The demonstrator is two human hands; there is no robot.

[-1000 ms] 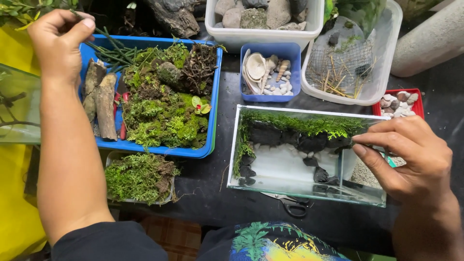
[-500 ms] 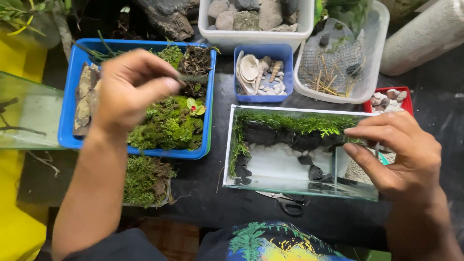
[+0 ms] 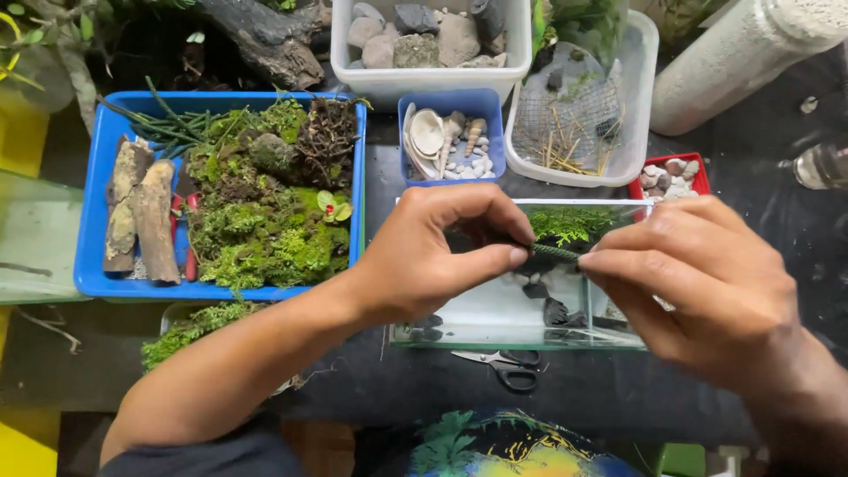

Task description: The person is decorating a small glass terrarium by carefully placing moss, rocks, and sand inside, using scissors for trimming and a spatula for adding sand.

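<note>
My left hand (image 3: 437, 256) and my right hand (image 3: 698, 283) meet over a small glass tank (image 3: 495, 331), pinching the two ends of a thin dark green stem (image 3: 555, 252) between thumbs and fingers. The tank holds green moss (image 3: 570, 221) along its back wall, dark stones (image 3: 552, 311) and a pale floor. Left of it a blue tray (image 3: 88, 274) carries moss clumps, bark pieces, dark roots and more green stems.
A small blue tub of shells and pebbles (image 3: 452, 141), a white tub of rocks (image 3: 424, 44), a clear tub with mesh (image 3: 574, 115) and a red dish of pebbles (image 3: 671, 177) stand behind. Scissors (image 3: 499, 367) lie at the tank's front. A moss clump (image 3: 199, 327) sits front left.
My left hand left the blue tray's far corner, crossed over the tray and came right to the tank with a green stem. My right hand now grips the stem's other end.
</note>
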